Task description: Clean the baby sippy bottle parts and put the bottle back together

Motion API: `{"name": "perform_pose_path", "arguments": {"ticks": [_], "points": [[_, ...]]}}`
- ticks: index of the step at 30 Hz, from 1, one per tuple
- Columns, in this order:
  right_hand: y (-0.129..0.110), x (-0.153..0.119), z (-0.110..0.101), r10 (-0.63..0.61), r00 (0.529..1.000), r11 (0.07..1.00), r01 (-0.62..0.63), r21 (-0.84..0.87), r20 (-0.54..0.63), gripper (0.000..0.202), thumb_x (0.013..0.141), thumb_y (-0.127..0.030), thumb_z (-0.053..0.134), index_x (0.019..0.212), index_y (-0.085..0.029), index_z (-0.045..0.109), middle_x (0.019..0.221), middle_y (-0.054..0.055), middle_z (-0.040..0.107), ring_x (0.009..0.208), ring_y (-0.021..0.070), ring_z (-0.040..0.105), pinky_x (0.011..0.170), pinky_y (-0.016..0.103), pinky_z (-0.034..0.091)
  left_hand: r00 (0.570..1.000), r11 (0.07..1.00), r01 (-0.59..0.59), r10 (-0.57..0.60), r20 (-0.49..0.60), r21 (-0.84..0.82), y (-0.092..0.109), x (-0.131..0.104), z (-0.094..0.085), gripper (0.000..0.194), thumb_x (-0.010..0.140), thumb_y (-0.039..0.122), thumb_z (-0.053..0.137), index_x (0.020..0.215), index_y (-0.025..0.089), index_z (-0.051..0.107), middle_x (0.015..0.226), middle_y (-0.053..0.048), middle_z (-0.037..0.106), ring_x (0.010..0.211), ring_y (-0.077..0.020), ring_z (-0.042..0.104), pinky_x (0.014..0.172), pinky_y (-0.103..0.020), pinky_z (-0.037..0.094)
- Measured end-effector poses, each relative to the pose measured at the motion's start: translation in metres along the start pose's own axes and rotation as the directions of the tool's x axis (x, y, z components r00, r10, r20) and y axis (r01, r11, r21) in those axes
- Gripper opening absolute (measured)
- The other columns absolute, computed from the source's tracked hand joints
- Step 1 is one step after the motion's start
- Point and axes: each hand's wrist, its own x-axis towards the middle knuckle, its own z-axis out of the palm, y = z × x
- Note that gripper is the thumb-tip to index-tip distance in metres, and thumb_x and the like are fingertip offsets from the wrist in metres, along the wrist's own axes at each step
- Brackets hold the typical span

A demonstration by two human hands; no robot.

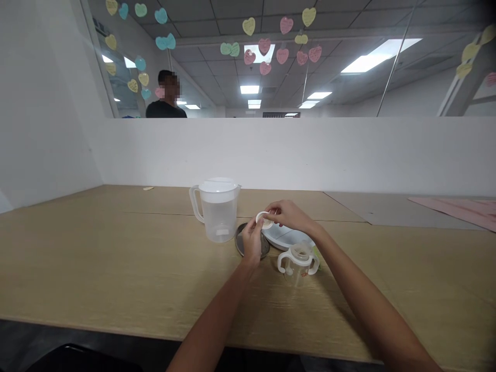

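Between both hands is a small white ring-shaped bottle collar [264, 220], its round opening turned toward me. My left hand [252, 238] grips its lower left edge with closed fingers. From the right, my right hand [287, 215] pinches the collar's other side; fingertips partly hide it. Below my right hand stands a clear baby bottle [297, 268] with two white handles, upright and uncapped. Behind the bottle lies a pale round plate or tray [284, 237]. A dark round metal dish [240, 243] sits under my left hand, partly covered by it.
A lidded translucent pitcher [219, 214] stands left of my hands, its handle to the left. Pink cloth [461, 206] lies on a grey sheet [372, 209] at the far right. Behind the wooden table [116, 268], a white wall carries a window; a person [166, 98] is beyond it.
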Motion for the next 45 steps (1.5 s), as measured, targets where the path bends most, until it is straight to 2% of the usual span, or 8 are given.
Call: {"name": "perform_pose_path", "arguments": {"ticks": [8, 14, 21, 26, 32, 37, 41, 45], "points": [[0.004, 0.001, 0.005, 0.065, 0.995, 0.997, -0.067, 0.026, 0.078, 0.042, 0.076, -0.055, 0.058, 0.085, -0.014, 0.061, 0.071, 0.004, 0.062, 0.048, 0.0083, 0.054, 0.044, 0.019, 0.042, 0.998, 0.999, 0.003, -0.001, -0.056, 0.042, -0.006, 0.004, -0.003, 0.024, 0.07, 0.036, 0.064, 0.08, 0.015, 0.071, 0.081, -0.004, 0.068, 0.085, -0.0192, 0.059, 0.078, -0.028, 0.044], [0.006, 0.002, 0.006, 0.053, 0.99, 0.998, -0.056, 0.024, 0.131, 0.044, 0.076, -0.058, 0.056, 0.087, -0.016, 0.059, 0.068, 0.002, 0.061, 0.046, 0.0091, 0.054, 0.045, 0.02, 0.04, 0.998, 0.996, -0.006, 0.011, -0.061, 0.09, -0.011, 0.007, -0.006, 0.026, 0.068, 0.038, 0.065, 0.08, 0.016, 0.072, 0.083, -0.005, 0.068, 0.083, -0.0187, 0.058, 0.076, -0.028, 0.043], [0.003, 0.002, 0.006, 0.013, 0.993, 0.992, 0.002, -0.123, 0.12, 0.028, 0.082, -0.042, 0.051, 0.081, -0.015, 0.057, 0.061, 0.0, 0.058, 0.053, 0.0105, 0.051, 0.053, 0.021, 0.035, 0.998, 0.994, -0.026, 0.032, -0.055, 0.105, -0.013, 0.006, -0.006, 0.023, 0.066, 0.035, 0.066, 0.077, 0.016, 0.073, 0.081, -0.004, 0.067, 0.081, -0.0179, 0.058, 0.075, -0.027, 0.043], [0.008, 0.006, 0.008, -0.055, 0.994, 0.966, 0.078, -0.247, 0.097, 0.019, 0.08, -0.034, 0.051, 0.077, -0.016, 0.056, 0.067, 0.001, 0.059, 0.059, 0.0109, 0.048, 0.055, 0.022, 0.029, 0.998, 0.993, -0.043, 0.048, -0.043, 0.107, -0.012, 0.005, -0.006, 0.022, 0.066, 0.034, 0.065, 0.078, 0.016, 0.073, 0.08, -0.003, 0.066, 0.08, -0.0169, 0.057, 0.075, -0.027, 0.043], [0.012, 0.009, 0.014, -0.108, 0.99, 0.939, 0.132, -0.317, 0.091, 0.01, 0.075, -0.027, 0.054, 0.076, -0.017, 0.055, 0.066, -0.001, 0.056, 0.057, 0.0103, 0.043, 0.054, 0.022, 0.025, 0.996, 0.992, -0.062, 0.068, -0.055, 0.113, -0.015, 0.006, -0.007, 0.021, 0.065, 0.033, 0.068, 0.075, 0.015, 0.072, 0.078, -0.004, 0.067, 0.08, -0.0175, 0.058, 0.075, -0.027, 0.042], [0.011, 0.008, 0.011, -0.116, 0.992, 0.961, 0.122, -0.25, 0.042, 0.016, 0.078, -0.031, 0.054, 0.077, -0.016, 0.058, 0.068, 0.0, 0.059, 0.059, 0.0105, 0.047, 0.055, 0.021, 0.029, 0.994, 0.986, -0.105, 0.107, -0.009, 0.128, -0.014, 0.007, -0.007, 0.029, 0.068, 0.038, 0.066, 0.084, 0.015, 0.072, 0.083, -0.005, 0.069, 0.08, -0.0175, 0.058, 0.076, -0.027, 0.042], [0.01, 0.006, 0.01, -0.104, 0.995, 0.985, 0.101, -0.14, -0.011, 0.027, 0.081, -0.042, 0.054, 0.085, -0.016, 0.064, 0.075, 0.003, 0.063, 0.065, 0.0122, 0.053, 0.059, 0.022, 0.035, 0.996, 0.996, -0.081, 0.082, -0.023, 0.041, -0.011, 0.009, -0.005, 0.028, 0.07, 0.037, 0.065, 0.086, 0.015, 0.07, 0.091, -0.006, 0.069, 0.088, -0.0192, 0.06, 0.08, -0.028, 0.043], [0.013, 0.006, 0.013, -0.093, 0.995, 0.994, 0.095, -0.053, 0.042, 0.029, 0.082, -0.041, 0.052, 0.09, -0.016, 0.065, 0.077, 0.003, 0.064, 0.063, 0.0117, 0.054, 0.057, 0.021, 0.037, 0.997, 0.997, -0.07, 0.07, -0.017, 0.011, -0.012, 0.01, -0.005, 0.026, 0.071, 0.035, 0.064, 0.087, 0.015, 0.069, 0.096, -0.007, 0.069, 0.092, -0.0201, 0.06, 0.084, -0.03, 0.043]]}}
